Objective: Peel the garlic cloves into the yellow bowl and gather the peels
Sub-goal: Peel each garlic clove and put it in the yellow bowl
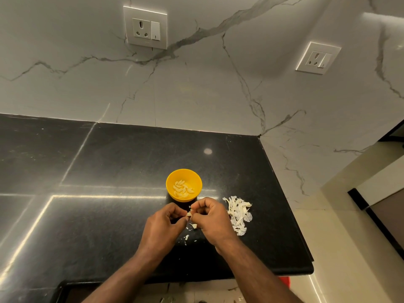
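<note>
A small yellow bowl (170,182) stands on the black counter and holds several peeled garlic cloves (183,189). Just in front of it my left hand (162,228) and my right hand (213,219) meet, both pinching one garlic clove (189,214) between their fingertips. A pile of white peels (238,214) lies to the right of my right hand. A few loose peel scraps (189,234) lie on the counter below the clove, between my hands.
The black stone counter (109,167) ends at an edge on the right (293,215) and at the front. A marble wall with two sockets (145,28) rises behind. A few peel bits lie on the floor (238,299) below.
</note>
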The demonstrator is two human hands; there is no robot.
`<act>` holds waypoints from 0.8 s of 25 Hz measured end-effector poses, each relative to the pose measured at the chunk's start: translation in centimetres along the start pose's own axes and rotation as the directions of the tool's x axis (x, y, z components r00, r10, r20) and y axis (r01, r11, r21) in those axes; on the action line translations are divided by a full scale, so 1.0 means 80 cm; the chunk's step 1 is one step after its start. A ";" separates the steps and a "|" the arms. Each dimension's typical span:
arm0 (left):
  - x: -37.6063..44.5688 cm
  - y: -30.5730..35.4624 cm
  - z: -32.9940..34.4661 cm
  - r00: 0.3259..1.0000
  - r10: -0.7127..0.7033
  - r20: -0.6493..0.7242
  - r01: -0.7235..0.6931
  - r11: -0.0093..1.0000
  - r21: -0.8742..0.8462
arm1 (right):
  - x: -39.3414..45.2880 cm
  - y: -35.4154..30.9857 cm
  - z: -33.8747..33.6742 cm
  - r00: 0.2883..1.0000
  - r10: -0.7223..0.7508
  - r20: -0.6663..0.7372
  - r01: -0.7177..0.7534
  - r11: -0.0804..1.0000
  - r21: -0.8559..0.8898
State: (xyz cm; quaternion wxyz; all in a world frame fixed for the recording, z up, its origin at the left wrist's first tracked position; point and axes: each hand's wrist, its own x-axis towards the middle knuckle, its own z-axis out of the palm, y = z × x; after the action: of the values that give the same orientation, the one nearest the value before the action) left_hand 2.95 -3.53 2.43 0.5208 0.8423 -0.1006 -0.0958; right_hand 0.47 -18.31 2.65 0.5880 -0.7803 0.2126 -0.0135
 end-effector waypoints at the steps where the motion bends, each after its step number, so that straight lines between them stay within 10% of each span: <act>1: 0.000 -0.001 0.000 1.000 0.001 -0.002 -0.001 1.000 0.001 | 0.000 0.000 -0.001 1.000 -0.002 0.003 0.002 1.000 -0.002; 20: 0.000 -0.001 -0.004 1.000 0.023 0.012 -0.021 0.994 -0.104 | -0.003 -0.006 0.001 0.998 -0.045 -0.042 0.044 0.999 -0.021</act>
State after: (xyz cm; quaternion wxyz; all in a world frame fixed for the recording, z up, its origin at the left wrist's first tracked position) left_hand 3.03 -3.26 2.49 0.5642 0.8123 -0.1083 -0.1008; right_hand 0.43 -18.08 3.14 0.5752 -0.7901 0.2079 -0.0410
